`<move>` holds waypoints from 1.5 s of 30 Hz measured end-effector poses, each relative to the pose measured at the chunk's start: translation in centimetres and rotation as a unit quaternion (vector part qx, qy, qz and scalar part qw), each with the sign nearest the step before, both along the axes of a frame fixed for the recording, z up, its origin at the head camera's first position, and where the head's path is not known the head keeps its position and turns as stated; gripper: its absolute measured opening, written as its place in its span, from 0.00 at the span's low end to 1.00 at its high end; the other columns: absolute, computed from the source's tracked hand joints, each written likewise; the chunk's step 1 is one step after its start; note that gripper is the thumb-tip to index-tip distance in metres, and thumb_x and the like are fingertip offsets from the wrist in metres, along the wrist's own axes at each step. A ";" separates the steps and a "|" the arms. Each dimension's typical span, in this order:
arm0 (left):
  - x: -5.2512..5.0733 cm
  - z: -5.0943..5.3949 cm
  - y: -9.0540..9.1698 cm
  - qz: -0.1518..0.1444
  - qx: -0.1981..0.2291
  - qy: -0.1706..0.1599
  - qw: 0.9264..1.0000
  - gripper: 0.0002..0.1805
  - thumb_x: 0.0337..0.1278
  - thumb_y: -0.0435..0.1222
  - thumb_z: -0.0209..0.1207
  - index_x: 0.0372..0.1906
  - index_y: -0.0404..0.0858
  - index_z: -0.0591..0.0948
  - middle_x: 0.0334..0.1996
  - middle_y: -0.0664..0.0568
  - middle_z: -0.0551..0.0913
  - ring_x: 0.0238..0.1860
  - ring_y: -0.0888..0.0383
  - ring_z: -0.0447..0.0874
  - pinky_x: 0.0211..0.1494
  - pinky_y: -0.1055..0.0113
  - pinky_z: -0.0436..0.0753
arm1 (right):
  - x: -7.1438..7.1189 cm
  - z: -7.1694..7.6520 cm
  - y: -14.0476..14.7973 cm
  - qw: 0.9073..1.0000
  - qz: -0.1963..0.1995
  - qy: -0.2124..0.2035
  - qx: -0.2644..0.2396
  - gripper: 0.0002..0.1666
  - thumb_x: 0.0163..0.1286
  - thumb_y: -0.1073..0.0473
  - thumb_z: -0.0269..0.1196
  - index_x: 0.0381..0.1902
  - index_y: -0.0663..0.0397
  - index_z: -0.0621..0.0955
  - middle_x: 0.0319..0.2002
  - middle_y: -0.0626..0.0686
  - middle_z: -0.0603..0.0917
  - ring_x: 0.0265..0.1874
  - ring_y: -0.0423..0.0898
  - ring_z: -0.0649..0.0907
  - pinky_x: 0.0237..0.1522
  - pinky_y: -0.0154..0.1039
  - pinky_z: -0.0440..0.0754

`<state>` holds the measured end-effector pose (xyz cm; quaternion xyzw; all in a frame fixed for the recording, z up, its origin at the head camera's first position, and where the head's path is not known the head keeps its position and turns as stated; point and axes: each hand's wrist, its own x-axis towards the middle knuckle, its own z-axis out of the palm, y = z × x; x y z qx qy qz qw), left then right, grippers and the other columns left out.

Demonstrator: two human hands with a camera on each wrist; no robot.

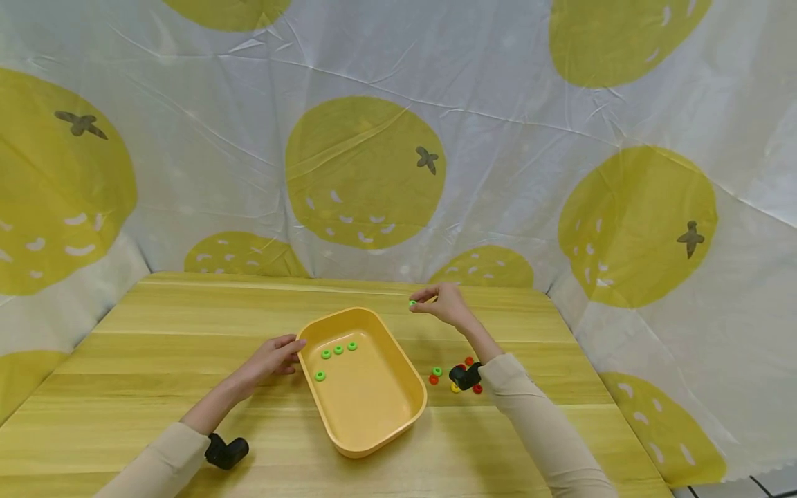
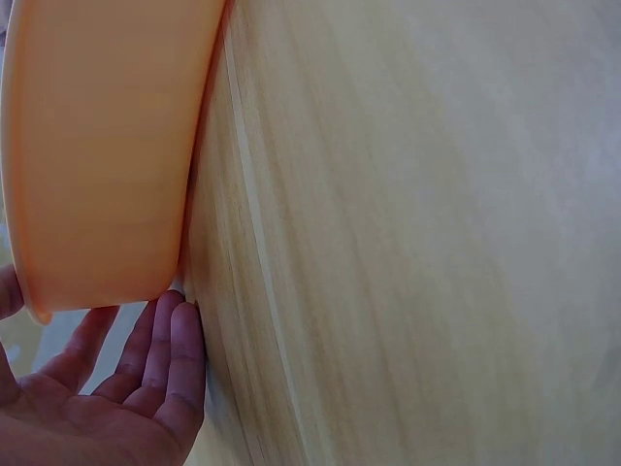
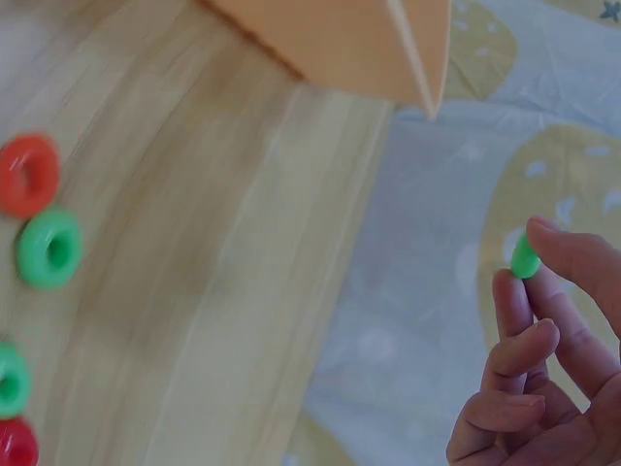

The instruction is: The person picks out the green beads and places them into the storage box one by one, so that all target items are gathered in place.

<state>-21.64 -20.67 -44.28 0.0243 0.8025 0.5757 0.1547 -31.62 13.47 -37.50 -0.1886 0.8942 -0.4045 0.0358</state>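
My right hand (image 1: 441, 304) is raised beyond the tray's right side, pinching a green ring (image 1: 412, 303) between thumb and fingertips; the right wrist view shows this green ring (image 3: 525, 258) edge-on. An orange-yellow tray (image 1: 381, 443) stands on the table, turned at an angle. Several green rings lie inside it, three in a row near the far end and one green ring (image 1: 320, 376) closer to the left wall. At the tray's far left corner is my left hand (image 1: 274, 357), its thumb on the rim; in the left wrist view the hand's fingers (image 2: 186, 374) extend beside the outer wall.
Beneath my right wrist lie several loose rings, among them a green ring (image 1: 437, 371), a red ring (image 1: 433, 380) and a yellow ring (image 1: 455, 388). A fruit-patterned cloth (image 1: 498, 173) hangs behind the wooden table (image 1: 149, 346). Each wrist wears a black device.
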 end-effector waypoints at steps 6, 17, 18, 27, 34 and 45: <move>-0.2 -0.2 -0.1 0.001 0.003 0.002 1.000 0.36 0.69 0.50 0.46 0.67 0.25 0.59 0.53 0.34 0.77 0.48 0.57 0.80 0.51 0.62 0.82 | 0.2 0.3 -3.0 1.000 0.030 -0.008 -0.006 0.12 0.58 0.58 0.69 0.40 0.55 0.86 0.36 0.56 0.86 0.27 0.45 0.80 0.25 0.31 0.72; -0.1 0.1 0.1 0.001 -0.002 -0.001 1.000 0.38 0.69 0.50 0.45 0.68 0.22 0.55 0.55 0.32 0.75 0.51 0.54 0.80 0.52 0.60 0.81 | 1.5 -0.6 -7.2 0.997 0.083 -0.004 -0.009 0.11 0.57 0.58 0.69 0.38 0.56 0.86 0.36 0.55 0.87 0.32 0.49 0.83 0.24 0.29 0.74; -0.1 0.1 0.1 0.001 -0.002 -0.002 1.000 0.39 0.69 0.50 0.45 0.69 0.22 0.54 0.56 0.32 0.75 0.51 0.54 0.79 0.52 0.60 0.81 | 1.7 -0.7 -7.6 0.996 0.086 -0.003 -0.009 0.11 0.57 0.59 0.69 0.38 0.56 0.86 0.36 0.56 0.87 0.32 0.49 0.82 0.24 0.28 0.73; -0.1 0.1 0.0 0.001 -0.001 -0.002 1.000 0.38 0.69 0.50 0.45 0.68 0.23 0.56 0.53 0.34 0.77 0.44 0.62 0.79 0.50 0.62 0.82 | 2.5 -2.1 -10.0 0.994 0.110 -0.013 -0.009 0.09 0.56 0.59 0.70 0.35 0.57 0.87 0.35 0.55 0.87 0.35 0.48 0.83 0.27 0.26 0.74; -0.1 0.0 -0.1 -0.001 0.006 -0.005 1.000 0.37 0.69 0.50 0.46 0.67 0.24 0.58 0.51 0.35 0.78 0.44 0.61 0.80 0.50 0.63 0.82 | 3.0 -3.0 -12.0 0.991 0.132 -0.014 0.035 0.07 0.55 0.60 0.71 0.32 0.54 0.88 0.31 0.53 0.88 0.31 0.42 0.83 0.31 0.26 0.75; -0.1 0.0 0.0 -0.005 0.002 -0.003 1.000 0.37 0.70 0.50 0.44 0.68 0.23 0.56 0.55 0.33 0.75 0.48 0.58 0.79 0.52 0.61 0.81 | 3.8 -4.6 -13.8 0.979 0.155 -0.014 0.128 0.06 0.52 0.59 0.73 0.30 0.52 0.88 0.28 0.47 0.88 0.24 0.32 0.79 0.29 0.22 0.72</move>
